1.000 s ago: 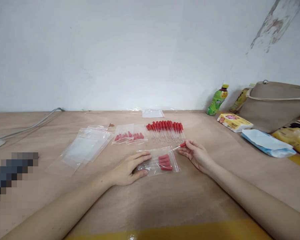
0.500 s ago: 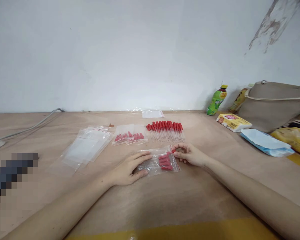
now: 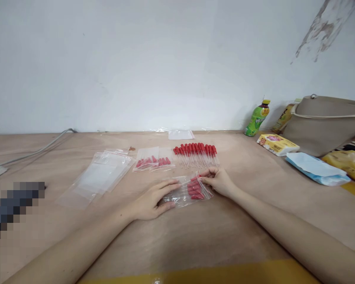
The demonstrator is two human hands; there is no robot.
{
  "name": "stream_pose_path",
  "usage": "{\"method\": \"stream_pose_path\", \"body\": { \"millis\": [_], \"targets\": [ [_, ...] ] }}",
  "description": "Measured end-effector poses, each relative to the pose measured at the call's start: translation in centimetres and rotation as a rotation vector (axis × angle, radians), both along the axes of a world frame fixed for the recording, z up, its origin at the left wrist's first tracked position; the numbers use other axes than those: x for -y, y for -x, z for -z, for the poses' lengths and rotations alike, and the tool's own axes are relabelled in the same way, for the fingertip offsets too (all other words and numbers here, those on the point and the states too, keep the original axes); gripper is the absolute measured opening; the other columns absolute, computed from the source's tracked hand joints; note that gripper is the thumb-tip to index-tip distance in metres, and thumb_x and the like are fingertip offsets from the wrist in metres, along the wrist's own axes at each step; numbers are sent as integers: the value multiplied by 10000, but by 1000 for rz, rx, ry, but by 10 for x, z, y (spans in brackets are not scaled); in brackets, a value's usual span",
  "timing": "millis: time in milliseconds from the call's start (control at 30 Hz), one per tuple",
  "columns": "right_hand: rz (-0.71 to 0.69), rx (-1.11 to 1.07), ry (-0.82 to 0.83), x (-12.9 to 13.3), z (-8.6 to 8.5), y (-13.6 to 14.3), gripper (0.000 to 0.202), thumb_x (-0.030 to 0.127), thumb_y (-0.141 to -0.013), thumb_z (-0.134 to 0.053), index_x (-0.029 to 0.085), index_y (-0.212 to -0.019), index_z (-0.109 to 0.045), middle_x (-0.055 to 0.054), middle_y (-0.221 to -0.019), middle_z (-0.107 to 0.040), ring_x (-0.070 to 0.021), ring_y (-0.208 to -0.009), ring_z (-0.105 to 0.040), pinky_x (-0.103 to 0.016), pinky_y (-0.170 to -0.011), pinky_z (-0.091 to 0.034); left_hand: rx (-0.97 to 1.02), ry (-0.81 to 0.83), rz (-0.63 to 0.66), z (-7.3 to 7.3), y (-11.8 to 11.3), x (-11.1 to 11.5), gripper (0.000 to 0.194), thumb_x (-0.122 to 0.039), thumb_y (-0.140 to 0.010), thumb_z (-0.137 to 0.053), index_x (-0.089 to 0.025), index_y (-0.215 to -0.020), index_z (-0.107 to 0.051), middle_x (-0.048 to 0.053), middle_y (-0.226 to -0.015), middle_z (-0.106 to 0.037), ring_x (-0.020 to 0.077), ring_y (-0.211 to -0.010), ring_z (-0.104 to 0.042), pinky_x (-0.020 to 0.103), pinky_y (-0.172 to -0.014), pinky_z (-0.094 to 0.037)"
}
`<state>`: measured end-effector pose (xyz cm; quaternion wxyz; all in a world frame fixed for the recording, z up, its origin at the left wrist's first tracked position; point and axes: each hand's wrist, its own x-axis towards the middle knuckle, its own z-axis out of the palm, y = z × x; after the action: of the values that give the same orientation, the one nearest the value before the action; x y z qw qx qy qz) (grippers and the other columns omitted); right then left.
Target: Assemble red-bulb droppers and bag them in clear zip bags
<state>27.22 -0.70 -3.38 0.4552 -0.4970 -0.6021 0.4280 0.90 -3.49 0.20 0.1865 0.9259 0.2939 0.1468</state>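
A clear zip bag [image 3: 180, 197] lies flat in front of me with several red-bulbed droppers [image 3: 195, 189] side by side in it. My left hand [image 3: 155, 199] rests on the bag's left end, thumb and fingers spread. At the right end, the bag's mouth, my right hand [image 3: 217, 181] pinches a red dropper bulb, mostly covered by the fingers. Behind the hands is a row of loose red-topped droppers [image 3: 197, 152]. Two filled bags [image 3: 148, 157] lie to their left.
Flat clear bags [image 3: 103, 173] are stacked at the left, near a grey cable [image 3: 44, 148]. Another bag [image 3: 181, 135] lies by the wall. At the right are a green bottle [image 3: 257, 118], a tissue pack [image 3: 277, 144], a blue-white packet [image 3: 316, 169] and a grey handbag [image 3: 322, 122].
My right hand has moved slightly left, bringing the red bulb further into the bag's mouth beside the others. My left hand has stayed on the bag.
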Motion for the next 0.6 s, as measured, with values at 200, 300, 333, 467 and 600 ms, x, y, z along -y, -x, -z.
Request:
{"method": "stream_pose_path", "body": {
  "millis": [200,300,333,467,600],
  "targets": [
    [-160,297,-276,4,-4,-3,208,285,-777,-499,209,-740,-688,-38,-803,-663,-182,-772,-599,-326,-738,-466,-7,-10,-3,2,1,0,493,-346,-874,-462,-247,-1344,-352,73,-1407,-348,231,-1275,-345,421,-1052,-304],
    [-210,247,-139,7,-13,-5,223,317,-799,-466,193,-814,-652,-9,-654,-620,-142,-627,-583,-261,-596,-466,-12,-13,-9,2,1,-1,482,-352,-875,-460,-263,-1338,-362,66,-1403,-357,237,-1272,-351,436,-1046,-307],
    [-176,206,-38,8,-16,-6,242,348,-808,-455,189,-872,-627,17,-559,-576,-123,-521,-547,-231,-498,-437,-12,-15,-9,2,1,-1,478,-350,-875,-460,-269,-1337,-365,64,-1403,-358,237,-1272,-351,441,-1045,-307],
    [-26,117,259,9,-22,-4,387,461,-783,-508,165,-1031,-531,93,-397,-455,-74,-291,-346,-180,-309,-250,-23,-5,-7,2,1,-1,472,-341,-874,-463,-276,-1334,-373,58,-1405,-357,235,-1276,-347,445,-1047,-302],
    [-218,52,258,10,-25,3,374,438,-641,-691,126,-833,-615,2,-615,-631,-69,-456,-510,-178,-422,-378,-9,14,-10,1,0,-1,468,-329,-867,-473,-269,-1325,-393,58,-1402,-363,236,-1272,-354,436,-1047,-304]
  ]
}}
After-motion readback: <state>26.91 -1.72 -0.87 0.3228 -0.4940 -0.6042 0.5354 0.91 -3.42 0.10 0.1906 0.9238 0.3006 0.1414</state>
